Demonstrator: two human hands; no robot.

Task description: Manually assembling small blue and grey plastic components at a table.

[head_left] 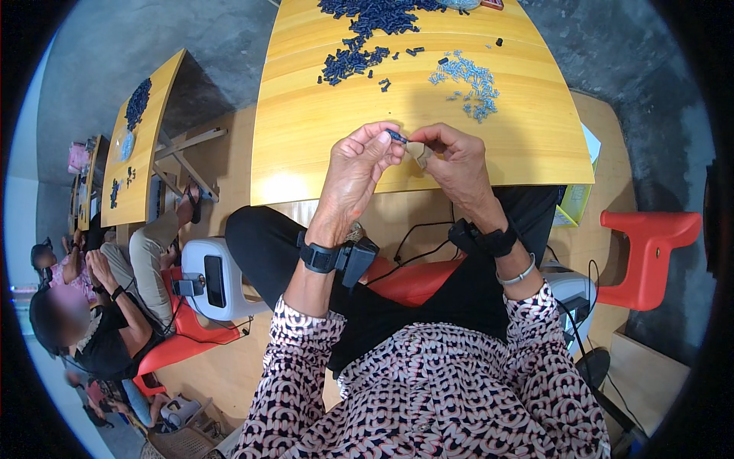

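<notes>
Over the near edge of the wooden table, my left hand [359,162] pinches a small dark tubular piece [395,136] between thumb and fingers. Close against it, my right hand [459,157] is closed too, its fingertips at the right end of that piece. A beige patch [418,152], perhaps a finger cover or a scrap of cloth, shows at the right fingertips. Whatever else the right fingers hold is too small to make out. Beyond my hands lie a heap of small dark pieces [353,64] and, to its right, a scatter of small shiny metal parts [474,83].
A larger dark heap [378,15] covers the table's far end. On my right stands a red stool [650,260]; a yellow-green box [573,203] is by the table's right corner. To the left, another person [115,321] sits near a second table [157,130]. Cables hang around my legs.
</notes>
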